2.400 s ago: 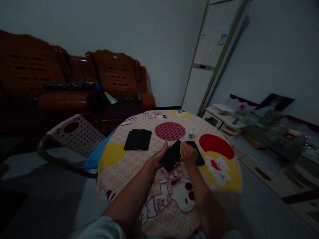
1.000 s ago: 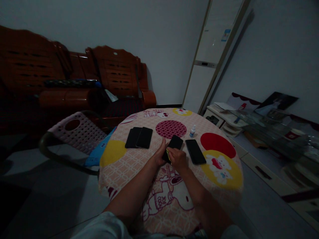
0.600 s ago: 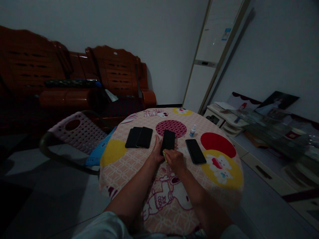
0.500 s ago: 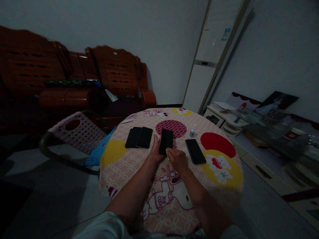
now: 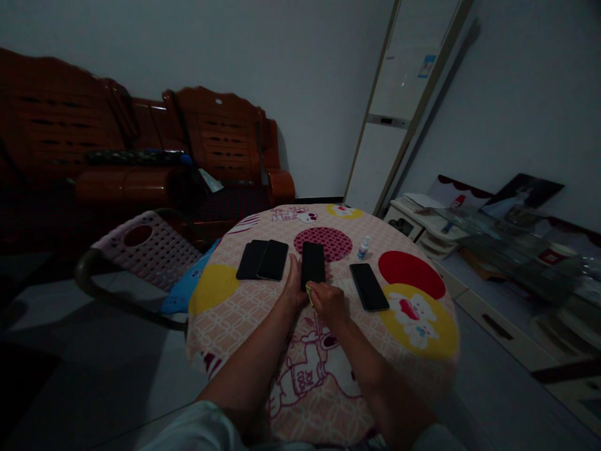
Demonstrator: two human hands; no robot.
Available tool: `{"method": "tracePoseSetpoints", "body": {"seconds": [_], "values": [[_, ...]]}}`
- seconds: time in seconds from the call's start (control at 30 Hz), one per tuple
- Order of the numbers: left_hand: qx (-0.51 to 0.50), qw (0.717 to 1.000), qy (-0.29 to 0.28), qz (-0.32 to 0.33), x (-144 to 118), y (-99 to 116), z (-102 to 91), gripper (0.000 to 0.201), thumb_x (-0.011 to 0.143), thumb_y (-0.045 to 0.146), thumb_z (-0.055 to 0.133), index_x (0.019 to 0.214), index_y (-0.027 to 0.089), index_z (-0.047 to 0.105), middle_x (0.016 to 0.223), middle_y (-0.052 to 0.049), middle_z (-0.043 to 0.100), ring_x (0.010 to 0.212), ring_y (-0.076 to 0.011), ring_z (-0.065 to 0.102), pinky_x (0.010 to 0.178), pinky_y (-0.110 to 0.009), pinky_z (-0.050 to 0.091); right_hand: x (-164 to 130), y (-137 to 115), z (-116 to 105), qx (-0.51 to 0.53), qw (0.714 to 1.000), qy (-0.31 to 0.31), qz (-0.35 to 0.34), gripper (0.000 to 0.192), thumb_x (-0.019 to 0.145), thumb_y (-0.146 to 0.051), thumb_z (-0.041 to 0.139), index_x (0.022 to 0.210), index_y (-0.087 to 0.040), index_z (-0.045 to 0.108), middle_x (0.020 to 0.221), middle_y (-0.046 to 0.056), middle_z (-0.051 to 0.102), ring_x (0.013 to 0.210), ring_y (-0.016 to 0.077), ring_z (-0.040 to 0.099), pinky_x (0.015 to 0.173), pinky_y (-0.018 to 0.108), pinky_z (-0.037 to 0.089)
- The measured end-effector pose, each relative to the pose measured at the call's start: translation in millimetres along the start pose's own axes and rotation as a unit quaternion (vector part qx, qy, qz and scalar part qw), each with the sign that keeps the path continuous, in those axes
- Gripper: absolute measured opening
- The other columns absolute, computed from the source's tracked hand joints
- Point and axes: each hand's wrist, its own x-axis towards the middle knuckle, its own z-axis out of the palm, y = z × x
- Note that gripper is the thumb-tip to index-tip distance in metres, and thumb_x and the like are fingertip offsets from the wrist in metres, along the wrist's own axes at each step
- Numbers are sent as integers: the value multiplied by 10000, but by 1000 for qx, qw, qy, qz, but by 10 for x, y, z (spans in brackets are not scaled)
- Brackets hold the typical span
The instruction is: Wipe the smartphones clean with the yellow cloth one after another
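Observation:
My left hand [image 5: 295, 285] is closed around a dark smartphone [image 5: 313, 262], screen facing up, with the thumb along its left edge. At the phone's lower end, my right hand [image 5: 327, 302] pinches a small yellow cloth [image 5: 310, 294] against the screen. To the right lies another black smartphone [image 5: 369, 287] on the tablecloth. Behind that phone stands a small white bottle [image 5: 363, 248] with a blue label. Left of my hands, a black phone [image 5: 273, 260] overlaps a second dark flat slab [image 5: 248, 260], whose kind I cannot make out.
A patterned cloth covers the round table [image 5: 291, 388]. On the left stands a woven chair [image 5: 150, 244] with a blue item on its seat. Wooden sofas [image 5: 216, 131] line the back wall. A glass-topped cabinet [image 5: 511, 244] stands to the right, beyond a tall air conditioner [image 5: 385, 119].
My right hand has shifted slightly left and down with the yellow cloth along the phone's lower end. The held phone has tilted a little; the other things stay in place.

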Motion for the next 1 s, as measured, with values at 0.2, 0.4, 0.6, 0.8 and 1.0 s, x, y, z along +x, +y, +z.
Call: {"method": "tracePoseSetpoints", "body": {"seconds": [0.2, 0.4, 0.6, 0.8, 1.0], "values": [[-17, 999, -38, 7, -26, 89, 44, 703, 852, 685, 265, 1079, 118, 613, 872, -148, 677, 764, -255, 659, 727, -419, 531, -19, 199, -83, 4, 999, 29, 32, 231, 881, -146, 468, 996, -190, 663, 887, 55, 704, 806, 152, 643, 713, 222, 414], [6, 999, -12, -47, 1, 85, -28, 706, 871, 655, 277, 1064, 77, 633, 884, -162, 690, 763, -243, 665, 754, -382, 524, -2, 223, -102, 6, 999, 29, 29, 261, 871, -124, 463, 1015, -198, 667, 903, 57, 710, 828, 151, 648, 728, 218, 430], [46, 994, -22, -92, -27, 25, 2, 560, 871, 600, 386, 1025, 123, 635, 853, -114, 697, 728, -209, 668, 708, -321, 526, 13, 398, -156, -6, 995, 68, 73, 262, 886, -149, 448, 1013, -179, 674, 917, 69, 715, 822, 156, 655, 735, 222, 439], [59, 996, -5, -70, -2, 48, -53, 607, 874, 621, 337, 1052, 112, 616, 872, -138, 692, 779, -243, 677, 749, -372, 527, -9, 309, -121, 0, 999, 35, 40, 250, 870, -140, 471, 1014, -199, 667, 910, 58, 714, 834, 151, 651, 726, 213, 430], [43, 998, -16, -41, 21, 104, -85, 677, 876, 645, 250, 1065, 99, 603, 874, -177, 686, 770, -283, 677, 740, -438, 522, -17, 115, -48, -2, 1000, -12, -6, 216, 881, -165, 479, 975, -222, 666, 846, 31, 705, 767, 142, 646, 698, 215, 413]]}}
